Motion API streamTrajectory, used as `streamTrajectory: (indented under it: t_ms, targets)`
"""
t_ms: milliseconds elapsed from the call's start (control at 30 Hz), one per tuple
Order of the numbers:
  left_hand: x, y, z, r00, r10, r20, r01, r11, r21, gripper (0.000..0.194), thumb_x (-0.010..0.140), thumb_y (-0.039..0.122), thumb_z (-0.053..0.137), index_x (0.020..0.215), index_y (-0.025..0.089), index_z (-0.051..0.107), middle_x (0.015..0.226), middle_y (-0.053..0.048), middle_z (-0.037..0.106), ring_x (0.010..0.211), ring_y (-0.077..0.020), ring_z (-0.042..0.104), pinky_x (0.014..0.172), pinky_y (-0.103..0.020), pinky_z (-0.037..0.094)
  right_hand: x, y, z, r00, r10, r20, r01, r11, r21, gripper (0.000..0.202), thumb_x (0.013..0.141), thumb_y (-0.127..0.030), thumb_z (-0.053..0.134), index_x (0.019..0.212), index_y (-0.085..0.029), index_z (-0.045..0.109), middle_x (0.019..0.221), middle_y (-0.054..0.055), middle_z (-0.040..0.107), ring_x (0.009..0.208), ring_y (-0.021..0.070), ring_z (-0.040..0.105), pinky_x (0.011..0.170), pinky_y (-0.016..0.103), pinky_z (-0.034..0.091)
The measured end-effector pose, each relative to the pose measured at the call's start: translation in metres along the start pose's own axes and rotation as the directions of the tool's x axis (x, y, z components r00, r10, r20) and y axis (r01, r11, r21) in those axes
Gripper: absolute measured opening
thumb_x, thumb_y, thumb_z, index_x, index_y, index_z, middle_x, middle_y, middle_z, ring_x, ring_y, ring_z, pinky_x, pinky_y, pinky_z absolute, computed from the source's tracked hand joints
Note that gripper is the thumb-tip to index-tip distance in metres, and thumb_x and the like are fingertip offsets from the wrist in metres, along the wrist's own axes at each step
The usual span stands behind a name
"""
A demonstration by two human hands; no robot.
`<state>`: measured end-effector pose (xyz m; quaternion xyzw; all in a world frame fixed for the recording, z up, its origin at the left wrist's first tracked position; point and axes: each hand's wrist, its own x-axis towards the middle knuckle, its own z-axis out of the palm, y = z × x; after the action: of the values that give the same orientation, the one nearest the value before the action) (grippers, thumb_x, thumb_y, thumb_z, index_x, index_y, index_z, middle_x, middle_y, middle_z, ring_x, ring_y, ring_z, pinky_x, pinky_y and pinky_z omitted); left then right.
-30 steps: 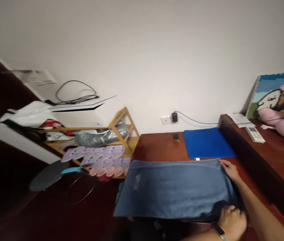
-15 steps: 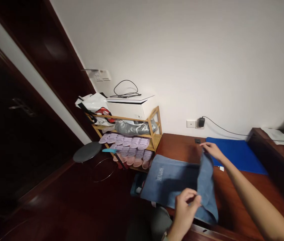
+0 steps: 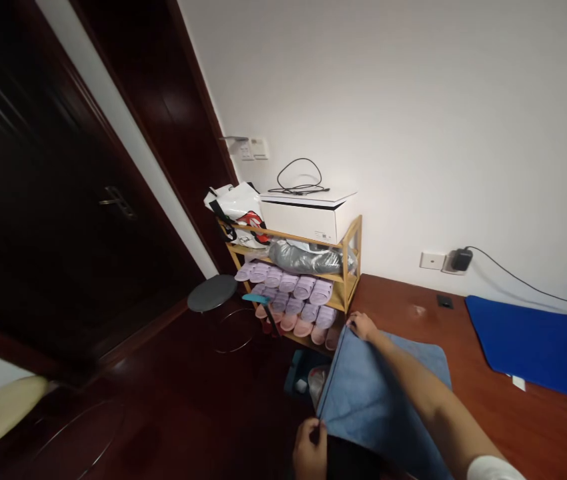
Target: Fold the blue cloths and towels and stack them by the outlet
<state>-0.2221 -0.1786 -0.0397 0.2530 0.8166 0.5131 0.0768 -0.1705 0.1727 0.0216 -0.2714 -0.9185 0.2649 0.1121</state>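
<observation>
A grey-blue cloth (image 3: 358,390) lies folded over at the left end of the brown wooden tabletop (image 3: 463,373). My right hand (image 3: 363,327) pinches its far left corner. The near left corner is in the closed fingers of my left hand (image 3: 310,450), just off the table's edge. Between the two hands the cloth's edge runs fairly straight. Part of the cloth is hidden under my right forearm, and no lettering shows on the upturned side.
Left of the table stands a wooden rack (image 3: 351,287) with several slippers (image 3: 303,287), a white box (image 3: 303,217) and a bag (image 3: 238,207). A blue mat (image 3: 538,340) lies on the table to the right. Farther left is a round stool (image 3: 212,292).
Both hands have carried the cloth's right edge leftward, folding it over the lettered side to the left edge. The view has turned left.
</observation>
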Motion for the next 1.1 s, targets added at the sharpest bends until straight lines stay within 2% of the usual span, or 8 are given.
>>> streamTrajectory:
  t_ms: [133, 333, 467, 600, 733, 900, 1000, 1100]
  targets:
    - [0.002, -0.003, 0.001, 0.999, 0.017, -0.051, -0.019, 0.999, -0.035, 0.055, 0.08, 0.078, 0.058, 0.077, 0.026, 0.076, 0.094, -0.013, 0.08, 0.091, -0.0349, 0.078, 0.084, -0.046, 0.065, 0.007, 0.019, 0.013, 0.998, 0.057, -0.013, -0.057, 0.998, 0.03, 0.028, 0.086, -0.015, 0.065, 0.109, -0.025, 0.077, 0.111, 0.006, 0.074, 0.111, 0.024, 0.064, 0.104, 0.037, 0.047]
    - [0.019, 0.01, 0.001, 0.999, -0.027, 0.033, 0.028, 0.999, -0.039, 0.055, 0.08, 0.078, 0.058, 0.08, 0.026, 0.076, 0.082, -0.009, 0.08, 0.079, -0.0313, 0.078, 0.071, -0.039, 0.063, 0.018, 0.021, 0.006, 0.997, 0.079, 0.014, -0.08, 0.992, 0.093, 0.033, 0.08, -0.01, 0.067, 0.109, -0.019, 0.079, 0.106, 0.01, 0.078, 0.1, 0.0242, 0.07, 0.098, 0.037, 0.052]
    - [0.023, 0.011, -0.002, 0.997, -0.059, 0.059, 0.063, 0.996, -0.071, 0.054, 0.075, 0.08, 0.06, 0.076, 0.028, 0.076, 0.08, -0.008, 0.08, 0.08, -0.0331, 0.078, 0.072, -0.041, 0.063, 0.014, 0.015, -0.022, 0.999, 0.046, 0.016, -0.048, 0.988, 0.145, 0.018, 0.081, -0.019, 0.071, 0.096, -0.019, 0.082, 0.102, 0.01, 0.08, 0.096, 0.0254, 0.072, 0.093, 0.037, 0.055]
    - [0.036, 0.034, -0.017, 0.995, -0.07, 0.068, 0.076, 0.992, -0.1, 0.056, 0.069, 0.082, 0.065, 0.071, 0.026, 0.075, 0.082, -0.01, 0.081, 0.087, -0.0345, 0.079, 0.079, -0.043, 0.063, -0.002, 0.008, -0.078, 1.0, -0.009, 0.008, 0.007, 0.977, 0.211, 0.023, 0.083, -0.039, 0.076, 0.093, -0.02, 0.082, 0.097, 0.01, 0.082, 0.09, 0.0262, 0.074, 0.089, 0.038, 0.057]
    - [0.066, 0.097, -0.053, 0.994, 0.034, 0.103, -0.017, 0.986, -0.163, 0.052, 0.069, 0.077, 0.071, 0.073, 0.025, 0.074, 0.08, -0.008, 0.08, 0.082, -0.0306, 0.077, 0.078, -0.04, 0.062, -0.044, -0.001, -0.166, 0.997, -0.073, -0.024, 0.077, 0.961, 0.264, 0.042, 0.084, -0.059, 0.074, 0.097, -0.021, 0.083, 0.102, 0.01, 0.083, 0.094, 0.0273, 0.075, 0.093, 0.039, 0.057]
    - [0.106, 0.206, -0.104, 0.937, 0.328, 0.117, -0.294, 0.926, -0.237, 0.038, 0.072, 0.059, 0.079, 0.092, 0.027, 0.08, 0.092, -0.005, 0.082, 0.086, -0.0281, 0.076, 0.079, -0.037, 0.061, -0.141, -0.024, -0.279, 0.986, -0.076, -0.151, 0.126, 0.928, 0.35, 0.058, 0.082, -0.071, 0.073, 0.109, -0.021, 0.084, 0.115, 0.01, 0.082, 0.107, 0.0293, 0.074, 0.1, 0.043, 0.056]
    - [0.119, 0.265, -0.119, 0.854, 0.498, 0.147, -0.449, 0.851, -0.274, 0.031, 0.074, 0.054, 0.081, 0.089, 0.027, 0.081, 0.094, -0.007, 0.081, 0.091, -0.0294, 0.074, 0.083, -0.038, 0.059, -0.203, -0.044, -0.319, 0.976, -0.04, -0.216, 0.12, 0.92, 0.374, 0.058, 0.079, -0.072, 0.076, 0.106, -0.021, 0.085, 0.114, 0.01, 0.082, 0.108, 0.0295, 0.074, 0.101, 0.044, 0.057]
    - [0.122, 0.311, -0.121, 0.807, 0.569, 0.156, -0.496, 0.798, -0.343, 0.028, 0.076, 0.051, 0.082, 0.085, 0.025, 0.08, 0.095, -0.008, 0.08, 0.095, -0.0285, 0.072, 0.085, -0.036, 0.058, -0.255, -0.063, -0.338, 0.933, 0.05, -0.356, 0.106, 0.909, 0.404, 0.061, 0.079, -0.074, 0.076, 0.109, -0.022, 0.084, 0.12, 0.01, 0.08, 0.116, 0.0311, 0.072, 0.106, 0.048, 0.056]
